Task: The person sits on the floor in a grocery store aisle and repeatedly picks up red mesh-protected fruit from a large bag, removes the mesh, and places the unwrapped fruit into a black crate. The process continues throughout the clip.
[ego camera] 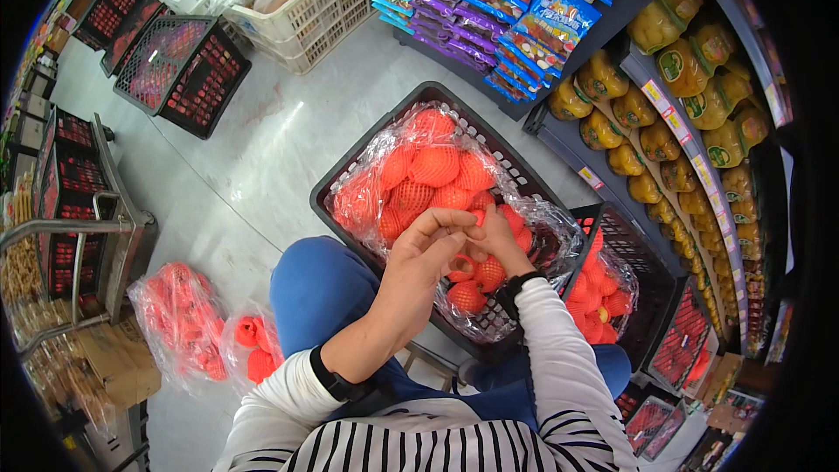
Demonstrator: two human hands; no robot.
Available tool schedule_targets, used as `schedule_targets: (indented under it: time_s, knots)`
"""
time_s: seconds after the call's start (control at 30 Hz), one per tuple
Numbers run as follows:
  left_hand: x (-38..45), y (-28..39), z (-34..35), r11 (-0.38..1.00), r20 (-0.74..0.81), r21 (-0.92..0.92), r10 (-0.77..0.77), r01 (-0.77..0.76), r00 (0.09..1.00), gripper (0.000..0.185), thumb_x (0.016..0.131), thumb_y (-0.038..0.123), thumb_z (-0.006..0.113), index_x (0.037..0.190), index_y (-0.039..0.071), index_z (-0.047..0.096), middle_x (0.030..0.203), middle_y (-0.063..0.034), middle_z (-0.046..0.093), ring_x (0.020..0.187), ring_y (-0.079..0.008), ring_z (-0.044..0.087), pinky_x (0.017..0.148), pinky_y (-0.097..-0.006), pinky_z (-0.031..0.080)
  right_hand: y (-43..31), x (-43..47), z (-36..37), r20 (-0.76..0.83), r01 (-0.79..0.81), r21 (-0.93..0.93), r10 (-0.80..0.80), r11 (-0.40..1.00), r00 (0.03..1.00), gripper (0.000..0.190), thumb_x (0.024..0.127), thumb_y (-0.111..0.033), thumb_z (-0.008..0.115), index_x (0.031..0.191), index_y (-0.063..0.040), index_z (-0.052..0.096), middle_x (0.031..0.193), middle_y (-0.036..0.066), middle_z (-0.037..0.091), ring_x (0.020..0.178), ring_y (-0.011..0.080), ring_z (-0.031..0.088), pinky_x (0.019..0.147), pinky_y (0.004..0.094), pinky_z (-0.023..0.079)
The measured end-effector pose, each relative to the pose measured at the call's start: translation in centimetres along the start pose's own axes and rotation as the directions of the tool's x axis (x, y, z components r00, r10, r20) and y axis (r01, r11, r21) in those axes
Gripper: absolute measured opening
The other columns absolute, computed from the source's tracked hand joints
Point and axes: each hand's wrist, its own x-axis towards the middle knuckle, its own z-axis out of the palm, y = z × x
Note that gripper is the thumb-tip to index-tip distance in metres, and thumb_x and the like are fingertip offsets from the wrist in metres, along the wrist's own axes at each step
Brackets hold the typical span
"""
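Note:
My left hand (426, 252) is bent over a black plastic crate (419, 95), its thumb and fingertips close together. Beside it, my right hand (503, 239) reaches in from the right, and the fingertips of both hands meet. Whether something small lies between them cannot be told. Below them, the crate holds round fruit in red foam nets (434, 166), lined with clear plastic film (550, 213). One empty-looking foam net (462, 267) shows its open end just under my hands.
A second black crate (645, 295) with netted fruit adjoins on the right. Bagged foam nets (180, 321) lie on the floor at left, near a metal cart (124, 226). Shelves of bagged yellow fruit (632, 111) stand at right, snack bags (550, 19) at top, a white crate (308, 26) at upper left.

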Motion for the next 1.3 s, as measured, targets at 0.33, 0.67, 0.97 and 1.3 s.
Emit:
schedule_targets:
  time_s: [0.33,0.67,0.97,1.3]
  knots:
    - [0.1,-3.1,0.5,0.585,0.311,0.722,0.204,-0.37,0.928,0.027,0.094,0.018,0.058,0.118,0.005,0.057,0.109,-0.0117,0.061,0.095,-0.0271,0.063,0.081,-0.0353,0.05,-0.7,-17.6,-11.1,0.146,-0.136,0.984,-0.079,0.118,0.986,0.06,0.082,-0.011,0.075,0.132,-0.004,0.043,0.122,0.01,0.055,0.109,0.0189,0.058,0.091,0.0336,0.051]
    - [-1.5,-9.9,3.2,0.039,0.561,0.82,0.139,-0.571,0.816,0.024,0.09,0.017,0.06,0.111,0.008,0.065,0.103,-0.0124,0.06,0.09,-0.0352,0.063,0.076,-0.0443,0.052,0.1,-26.7,-7.5,-0.37,0.359,0.907,0.01,0.219,0.929,0.069,0.082,0.001,0.072,0.141,-0.007,0.039,0.133,0.007,0.05,0.121,0.0184,0.05,0.104,0.0334,0.042]
    - [-0.3,-12.4,3.3,0.237,0.577,0.764,0.168,-0.601,0.799,0.018,0.092,0.017,0.059,0.103,0.004,0.064,0.101,-0.015,0.063,0.089,-0.0319,0.064,0.079,-0.0392,0.051,2.2,-28.9,-6.8,0.034,-0.061,0.845,-0.06,-0.531,0.998,0.057,0.097,-0.054,0.043,0.131,-0.009,0.049,0.119,0.013,0.062,0.094,0.0271,0.066,0.068,0.034,0.058]
    - [-0.1,-9.3,4.5,0.677,0.635,0.669,-0.306,-0.307,0.71,0.037,0.093,0.025,0.065,0.128,0.012,0.063,0.103,-0.0071,0.06,0.097,-0.0169,0.058,0.084,-0.0316,0.048,1.9,-30.5,-7.1,0.098,-0.32,0.617,-0.333,-0.719,0.938,0.058,0.095,-0.058,0.04,0.121,-0.009,0.057,0.101,0.013,0.065,0.067,0.0236,0.06,0.051,0.0281,0.051]
